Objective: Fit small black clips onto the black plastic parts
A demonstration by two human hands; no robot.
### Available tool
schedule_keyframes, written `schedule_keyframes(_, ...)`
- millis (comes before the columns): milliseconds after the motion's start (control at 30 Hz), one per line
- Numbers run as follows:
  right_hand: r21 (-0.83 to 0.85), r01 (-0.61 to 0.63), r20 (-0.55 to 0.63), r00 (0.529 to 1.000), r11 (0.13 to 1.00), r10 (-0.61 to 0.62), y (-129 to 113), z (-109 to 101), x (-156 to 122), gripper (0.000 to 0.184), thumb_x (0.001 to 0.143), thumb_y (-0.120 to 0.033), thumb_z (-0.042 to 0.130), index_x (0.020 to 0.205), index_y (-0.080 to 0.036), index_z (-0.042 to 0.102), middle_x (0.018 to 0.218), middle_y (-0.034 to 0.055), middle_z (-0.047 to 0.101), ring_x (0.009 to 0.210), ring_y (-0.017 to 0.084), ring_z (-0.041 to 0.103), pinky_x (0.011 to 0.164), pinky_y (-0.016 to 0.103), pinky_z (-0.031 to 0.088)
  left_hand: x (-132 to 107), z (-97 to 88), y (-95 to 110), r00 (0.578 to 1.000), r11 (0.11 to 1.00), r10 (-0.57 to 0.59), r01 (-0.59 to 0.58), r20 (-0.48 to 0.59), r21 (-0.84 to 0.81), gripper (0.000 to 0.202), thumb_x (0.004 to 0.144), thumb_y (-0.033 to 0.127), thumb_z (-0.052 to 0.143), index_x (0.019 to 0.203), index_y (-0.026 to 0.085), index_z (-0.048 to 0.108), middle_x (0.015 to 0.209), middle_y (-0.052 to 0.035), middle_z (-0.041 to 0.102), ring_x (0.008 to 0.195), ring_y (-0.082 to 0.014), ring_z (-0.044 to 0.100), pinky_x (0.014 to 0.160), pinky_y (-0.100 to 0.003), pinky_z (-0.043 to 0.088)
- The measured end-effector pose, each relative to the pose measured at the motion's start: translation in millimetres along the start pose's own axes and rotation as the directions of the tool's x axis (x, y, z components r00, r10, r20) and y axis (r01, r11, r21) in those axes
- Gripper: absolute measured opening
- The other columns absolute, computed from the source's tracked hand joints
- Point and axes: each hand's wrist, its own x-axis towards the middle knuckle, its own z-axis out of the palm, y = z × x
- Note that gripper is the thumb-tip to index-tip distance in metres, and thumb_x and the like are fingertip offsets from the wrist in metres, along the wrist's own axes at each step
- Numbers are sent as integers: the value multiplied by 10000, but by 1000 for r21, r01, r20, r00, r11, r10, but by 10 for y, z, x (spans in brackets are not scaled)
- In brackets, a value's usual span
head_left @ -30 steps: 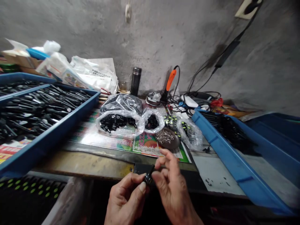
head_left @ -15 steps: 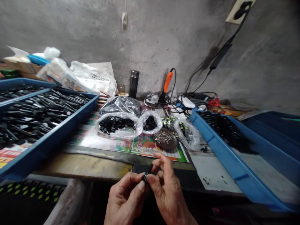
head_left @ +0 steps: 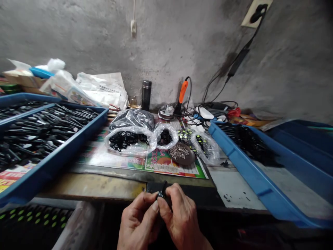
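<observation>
At the tabletop's [head_left: 99, 185] front edge, I have the left hand [head_left: 137, 224] and right hand [head_left: 183, 218] pressed together. The fingers [head_left: 155, 207] of both are curled shut on a small black part [head_left: 161, 192], with the thumbs meeting over it. The part sits just in front of a dark block [head_left: 194, 191] at the edge; I cannot tell whether the two touch. The two-handed pinch looks meant to steady so small a piece.

Just beyond, on a colourful printed sheet [head_left: 161, 163], lies a round dish of small metal screws [head_left: 181, 153]. Beside it are clear bags of black parts [head_left: 130, 139] and a bag of green-dotted pieces [head_left: 205, 146], their mouths rolled open, apparently for quick picking.

A blue tray of long black pieces [head_left: 57, 158] on the left and a second blue tray [head_left: 241, 163] on the right angle in toward the hands.

Farthest back, an orange-handled tool [head_left: 182, 91], a black flask [head_left: 146, 93] and tangled cables [head_left: 215, 104] sit against the grey wall [head_left: 169, 41], seemingly parked out of the way.
</observation>
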Motion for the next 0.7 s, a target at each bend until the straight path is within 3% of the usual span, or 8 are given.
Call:
schedule_keyframes(167,112,-63,75,996,992,55,36,21,-12,398,1087,-400,308,760,-214,438,607,-21,507,497,138,550,476,244,381,38,-61,-75,999,1000,17,-17,31,12,405,686,512,826,842,163,692,481,67,474,382,-32,363,375,-133,265)
schedule_keyframes(300,193,-96,128,989,976,72,66,-31,-25,452,1071,-505,303,816,-193,510,666,1,560,554,142,592,500,228,421,29,-83,-114,999,1000,12,-11,49,-17,421,677,522,829,855,177,667,469,79,470,365,-27,342,362,-127,258)
schedule_keyframes(567,114,-32,73,997,993,24,61,-14,-39,386,1082,-372,330,777,-195,486,629,-11,532,506,129,566,491,223,410,37,-50,-113,999,998,-34,36,42,-48,434,655,517,846,843,168,670,477,82,467,369,-20,341,356,-116,251)
schedule_keyframes(700,160,-119,88,990,980,106,46,6,-66,392,1068,-396,343,743,-208,454,587,-30,507,475,124,544,462,224,389,17,-19,-97,999,999,-18,19,47,-31,408,683,499,834,843,162,670,474,87,444,380,-20,335,366,-119,253)
